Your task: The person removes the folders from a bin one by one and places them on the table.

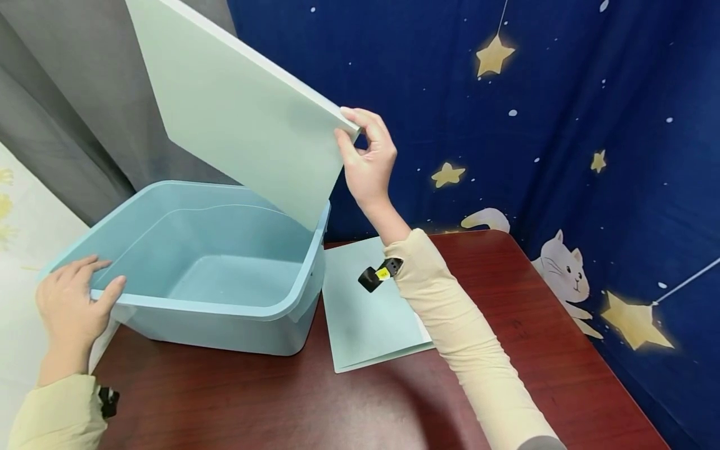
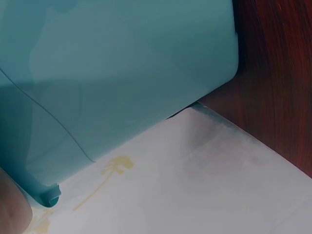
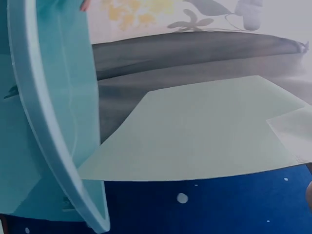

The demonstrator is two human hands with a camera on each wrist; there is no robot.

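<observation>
A pale green folder (image 1: 247, 125) is held up at a slant above the right part of a light blue plastic tub (image 1: 225, 306). My right hand (image 1: 368, 150) pinches the folder at its right end, thumb on the near face and fingers over the top edge. The folder's low corner overlaps the tub's right rim in the head view. In the right wrist view, a whitish patch (image 3: 295, 134) shows near the folder's held end. My left hand (image 1: 75, 303) rests on the tub's front left corner, fingers relaxed and reaching over the rim.
Right of the tub, another pale blue-green folder (image 1: 371, 312) lies on the dark red wooden table (image 1: 247, 400), partly under my right forearm. A white patterned cloth (image 2: 219, 175) borders the table on the left. Grey fabric (image 1: 73, 81) and a blue starry curtain (image 1: 405, 56) hang behind.
</observation>
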